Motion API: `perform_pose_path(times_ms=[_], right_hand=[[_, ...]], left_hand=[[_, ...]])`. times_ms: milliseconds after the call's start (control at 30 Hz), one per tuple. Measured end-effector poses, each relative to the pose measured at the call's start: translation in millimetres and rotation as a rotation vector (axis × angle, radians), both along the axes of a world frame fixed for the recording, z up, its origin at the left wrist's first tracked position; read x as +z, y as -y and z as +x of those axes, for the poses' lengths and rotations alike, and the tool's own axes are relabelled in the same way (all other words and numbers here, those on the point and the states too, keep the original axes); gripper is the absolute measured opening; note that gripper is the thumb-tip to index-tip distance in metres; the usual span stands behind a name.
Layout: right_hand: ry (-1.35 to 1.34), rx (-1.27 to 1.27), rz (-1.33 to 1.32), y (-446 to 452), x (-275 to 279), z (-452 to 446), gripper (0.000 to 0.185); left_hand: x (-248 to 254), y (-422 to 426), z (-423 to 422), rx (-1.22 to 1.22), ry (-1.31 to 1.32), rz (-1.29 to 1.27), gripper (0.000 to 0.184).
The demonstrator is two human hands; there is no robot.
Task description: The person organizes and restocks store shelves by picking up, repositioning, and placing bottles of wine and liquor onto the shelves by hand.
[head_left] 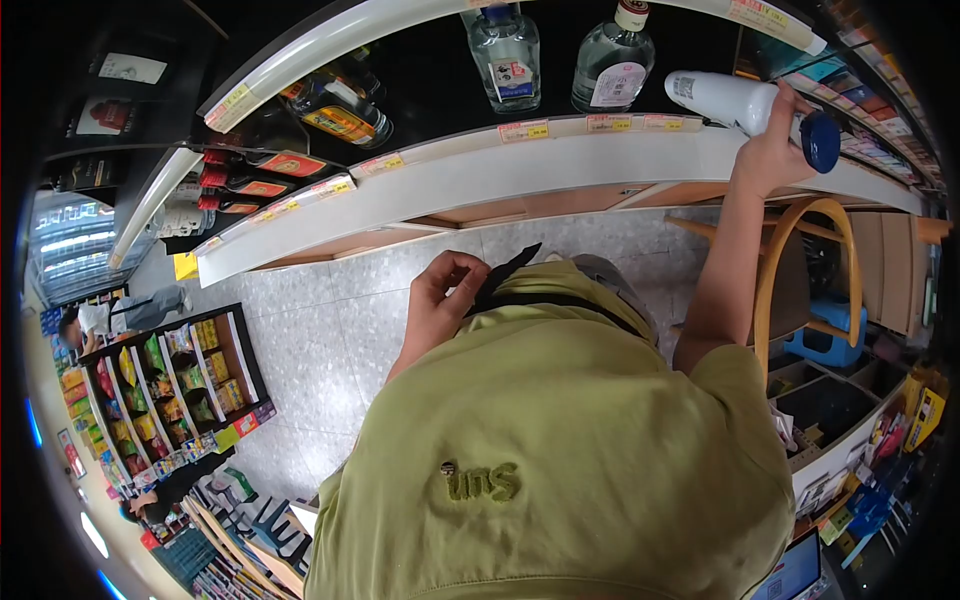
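Note:
My right hand is wrapped round a white bottle with a dark blue cap. The bottle is tilted nearly flat at the shelf's right end, its blue end towards me and small print on its far end. At my waist, my left hand has its fingers curled in a pinch at a black strap, whose loose end sticks up past the fingertips. Left of the white bottle, two clear glass bottles stand on the shelf: one with a pink-white label, one with a blue-white label.
Price tags line the white shelf edge. Dark bottles stand further left. A wooden chair is close by my right arm. A snack rack and a person are across the tiled floor.

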State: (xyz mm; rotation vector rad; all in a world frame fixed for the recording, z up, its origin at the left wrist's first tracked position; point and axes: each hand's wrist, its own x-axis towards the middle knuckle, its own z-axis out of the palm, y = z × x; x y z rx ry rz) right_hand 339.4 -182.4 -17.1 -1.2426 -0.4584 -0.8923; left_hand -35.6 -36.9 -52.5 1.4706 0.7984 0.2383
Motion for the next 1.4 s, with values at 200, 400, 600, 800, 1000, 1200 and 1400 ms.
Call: perform_pose_path(times_ms=[200,400,600,800,1000,1200,1400], right_hand=[[-0.046,0.015,-0.017,-14,-9,7,0.011],[-0.125,0.038,-0.075,-23,-15,13,0.014],[-0.132,0.065,-0.027,-35,-29,31,0.018],[-0.156,0.045,-0.117,-36,-41,49,0.027],[-0.174,0.001,-0.163,-41,-40,50,0.032],[-0.149,-0.019,-0.210,-46,-42,57,0.031],[-0.233,-0.007,-0.351,-44,-45,69,0.037]], left_hand=[[-4,2,1,0.011,0.005,0.007,0.011],[-3,4,3,0.024,0.003,-0.026,0.010],[-6,4,3,0.029,0.020,-0.034,0.010],[-3,3,4,0.036,0.010,-0.033,0.010],[-3,1,3,0.030,0.003,-0.027,0.010],[1,2,6,0.028,-0.007,-0.025,0.010],[3,2,7,0.023,-0.022,-0.025,0.011]])
